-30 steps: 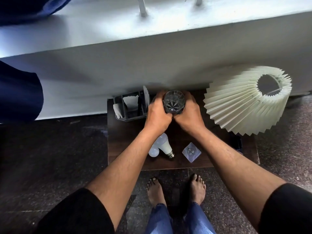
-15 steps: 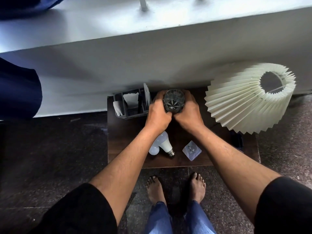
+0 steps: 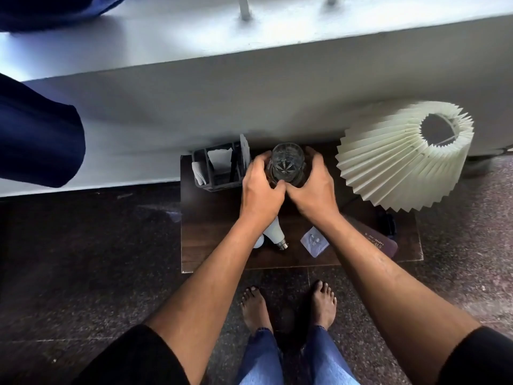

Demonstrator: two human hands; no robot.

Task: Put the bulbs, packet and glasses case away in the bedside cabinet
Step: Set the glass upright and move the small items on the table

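Both hands wrap a clear cut-glass jar (image 3: 286,162) at the back of the dark wooden bedside cabinet top (image 3: 211,218). My left hand (image 3: 259,187) grips its left side and my right hand (image 3: 313,187) its right side. Under my left wrist lie two white bulbs: a larger one (image 3: 273,233) with a metal base and a small round one (image 3: 259,241), partly hidden. A small clear packet (image 3: 313,241) lies near the front edge. A dark maroon glasses case (image 3: 377,241) lies at the right, partly covered by my right forearm.
A dark organiser (image 3: 219,168) with papers stands at the cabinet's back left, beside my left hand. A pleated cream lampshade (image 3: 402,159) lies on its side at the right. A white ledge and wall rise behind. My bare feet (image 3: 288,304) stand on the dark speckled floor.
Both hands stay on the glass jar. My fingers have spread slightly around it, and the view has shifted a little.
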